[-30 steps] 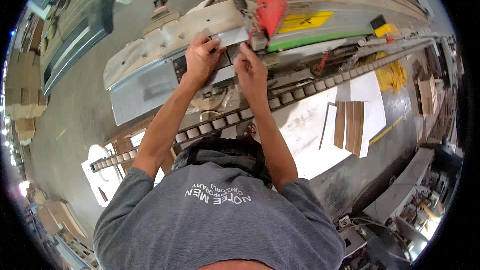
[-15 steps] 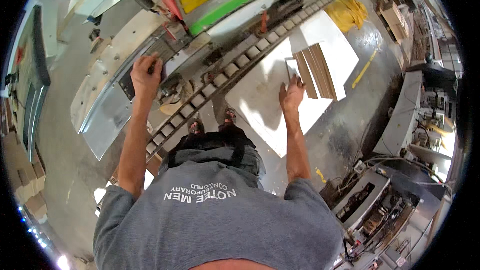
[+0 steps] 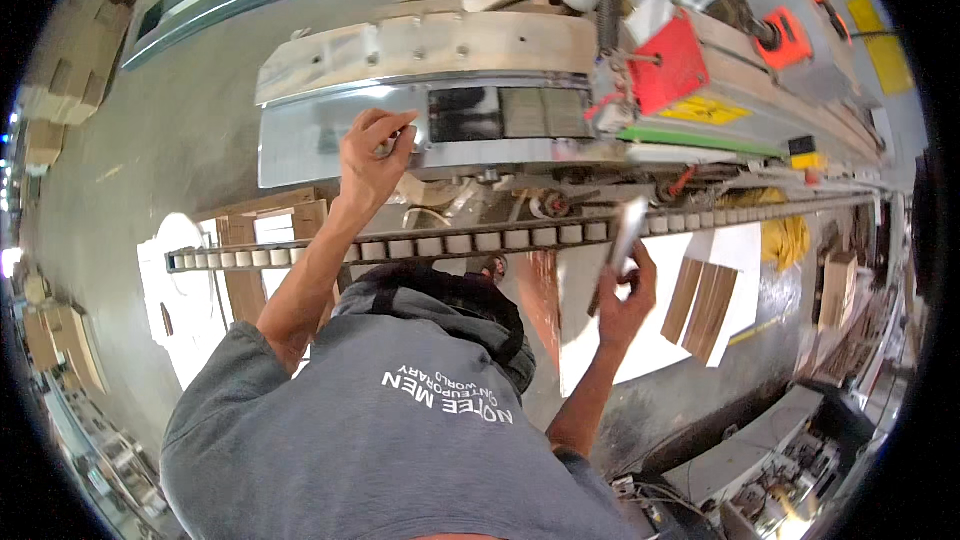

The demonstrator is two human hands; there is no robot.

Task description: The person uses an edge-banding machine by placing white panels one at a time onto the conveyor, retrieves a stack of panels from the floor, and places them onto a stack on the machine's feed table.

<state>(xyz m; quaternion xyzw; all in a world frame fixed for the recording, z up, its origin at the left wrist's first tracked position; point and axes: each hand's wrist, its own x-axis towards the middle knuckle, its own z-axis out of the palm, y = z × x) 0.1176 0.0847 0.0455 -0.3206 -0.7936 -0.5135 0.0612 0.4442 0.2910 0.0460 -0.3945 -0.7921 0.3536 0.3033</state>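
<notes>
My right hand (image 3: 628,308) grips a thin strip (image 3: 626,235) with a white face, blurred by motion. It is held upright above the white sheet (image 3: 590,350) that lies at the right. Over the near edge of the machine's grey metal bed (image 3: 310,140) hovers my left hand (image 3: 370,162). Its fingers are curled, thumb and forefinger tips stand a little apart, and nothing shows between them. Just right of it are a dark plate (image 3: 465,114) and a pale slatted section (image 3: 545,112). Several brown strips (image 3: 700,305) lie side by side on the white sheet.
A chain of pale pads (image 3: 430,246) runs across in front of me. Beyond stands a machine with a red guard (image 3: 670,62), a green rail (image 3: 700,140) and a thick hose (image 3: 608,15). Brown and white boards (image 3: 240,270) lie left; a yellow cloth (image 3: 785,242) lies right.
My view has turned left, toward the machine bed. My right hand has lifted from the pile of strips with one strip in it. My left hand has come off the dark plate.
</notes>
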